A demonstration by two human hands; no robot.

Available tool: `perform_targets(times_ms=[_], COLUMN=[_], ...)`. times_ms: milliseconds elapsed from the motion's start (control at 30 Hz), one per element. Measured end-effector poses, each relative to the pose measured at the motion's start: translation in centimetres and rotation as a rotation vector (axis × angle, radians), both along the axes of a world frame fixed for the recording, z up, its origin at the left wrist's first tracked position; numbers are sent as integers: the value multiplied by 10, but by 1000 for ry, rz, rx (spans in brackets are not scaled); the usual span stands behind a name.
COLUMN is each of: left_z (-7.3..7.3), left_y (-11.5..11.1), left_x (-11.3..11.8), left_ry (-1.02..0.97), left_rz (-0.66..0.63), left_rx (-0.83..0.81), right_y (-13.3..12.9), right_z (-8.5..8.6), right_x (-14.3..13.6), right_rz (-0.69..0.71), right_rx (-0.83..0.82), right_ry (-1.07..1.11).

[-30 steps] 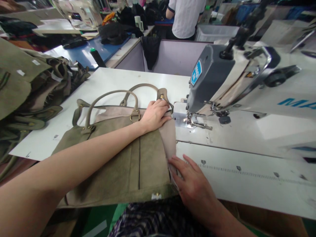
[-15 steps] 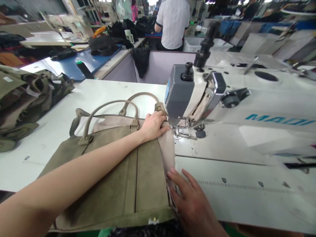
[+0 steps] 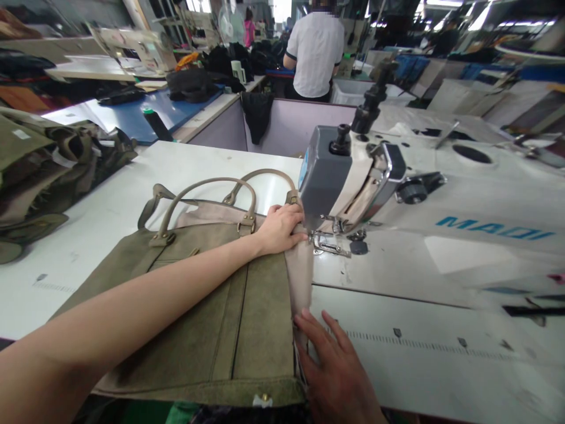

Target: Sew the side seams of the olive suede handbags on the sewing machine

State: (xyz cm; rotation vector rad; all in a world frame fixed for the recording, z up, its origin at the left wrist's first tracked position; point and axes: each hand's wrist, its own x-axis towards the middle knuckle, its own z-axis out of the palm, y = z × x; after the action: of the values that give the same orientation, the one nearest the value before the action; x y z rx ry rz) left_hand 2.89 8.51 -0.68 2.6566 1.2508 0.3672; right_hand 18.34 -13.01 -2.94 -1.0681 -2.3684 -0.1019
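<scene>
Beside the sewing machine (image 3: 348,182), the olive handbag (image 3: 265,306) lies on the white table (image 3: 207,154); my left hand (image 3: 282,228) covers its top corner, whether pinching I can't tell, my right hand (image 3: 329,359) rests open along its side. Likely soft, floppy; I'd hold its seams.

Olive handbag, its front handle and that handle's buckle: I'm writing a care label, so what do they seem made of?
Olive handbag: perhaps suede or faux suede; matte, mottled surface. Front handle: likely leather or imitation; smoother, rounded, slight sheen. Buckle: apparently metal, dull brass tone; small glints.
</scene>
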Motion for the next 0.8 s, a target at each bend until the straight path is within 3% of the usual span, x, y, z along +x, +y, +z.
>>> perform_targets(times_ms=[300, 467, 567, 633, 700, 800], left_z=[-1, -4, 1, 10, 21, 35], left_y=[-2, 15, 17, 3, -22, -64], left_x=[0, 2, -1, -8, -18, -37], left_ry=[-45, -69, -82, -94, -96, 13], left_rz=[-22, -42, -12, 0, -148, -517], left_rx=[1, 13, 28, 69, 100, 23], right_y=[1, 8, 15, 18, 19, 17], right_z=[-10, -8, -4, -1, 0, 5], right_x=[7, 8, 8, 6, 4, 0], right_rz=[29, 16, 3, -15, -35, -22], right_rx=[-22, -46, -93, -110, -114, -132], right_ry=[46, 33, -17, -19, 6, 77])
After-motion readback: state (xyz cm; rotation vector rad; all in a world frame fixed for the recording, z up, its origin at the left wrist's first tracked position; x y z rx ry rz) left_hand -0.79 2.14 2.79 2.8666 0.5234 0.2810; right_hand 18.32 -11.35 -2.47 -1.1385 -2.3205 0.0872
